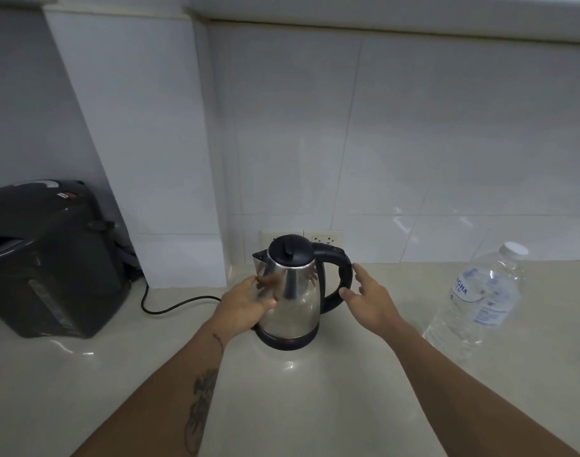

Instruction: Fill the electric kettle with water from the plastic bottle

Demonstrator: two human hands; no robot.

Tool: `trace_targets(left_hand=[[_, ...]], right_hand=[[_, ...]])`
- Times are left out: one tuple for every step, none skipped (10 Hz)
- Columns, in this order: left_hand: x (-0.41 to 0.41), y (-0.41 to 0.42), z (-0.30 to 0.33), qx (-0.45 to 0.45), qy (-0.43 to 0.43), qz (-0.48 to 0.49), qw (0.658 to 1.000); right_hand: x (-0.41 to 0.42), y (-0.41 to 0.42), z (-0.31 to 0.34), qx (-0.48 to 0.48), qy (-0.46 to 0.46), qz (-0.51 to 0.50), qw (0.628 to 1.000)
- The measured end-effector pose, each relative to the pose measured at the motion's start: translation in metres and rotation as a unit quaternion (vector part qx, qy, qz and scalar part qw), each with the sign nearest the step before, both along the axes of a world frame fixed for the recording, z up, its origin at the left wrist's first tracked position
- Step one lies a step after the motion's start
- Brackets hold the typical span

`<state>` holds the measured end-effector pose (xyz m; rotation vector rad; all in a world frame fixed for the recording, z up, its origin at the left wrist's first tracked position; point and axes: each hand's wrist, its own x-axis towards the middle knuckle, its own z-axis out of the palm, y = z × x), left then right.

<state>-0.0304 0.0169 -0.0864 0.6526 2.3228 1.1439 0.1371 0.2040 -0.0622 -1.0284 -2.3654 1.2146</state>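
I'm seeing the electric kettle [290, 291] standing lid-closed on the tabletop [282, 407], my left hand [245, 310] spread against its steel side, right hand [369, 298] open beside the handle, plastic bottle [476, 301] capped, well right.

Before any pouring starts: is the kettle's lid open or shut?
Shut. The black lid sits flat on top of the kettle, covering its opening, and the plastic bottle is capped too.
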Motion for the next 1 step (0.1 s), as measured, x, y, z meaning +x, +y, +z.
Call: trace_targets(left_hand=[[-0.0073,-0.014,0.017,-0.033,0.023,-0.003,0.999]], right_hand=[[0.0016,-0.0098,0.0252,0.022,-0.014,0.004,1.0]])
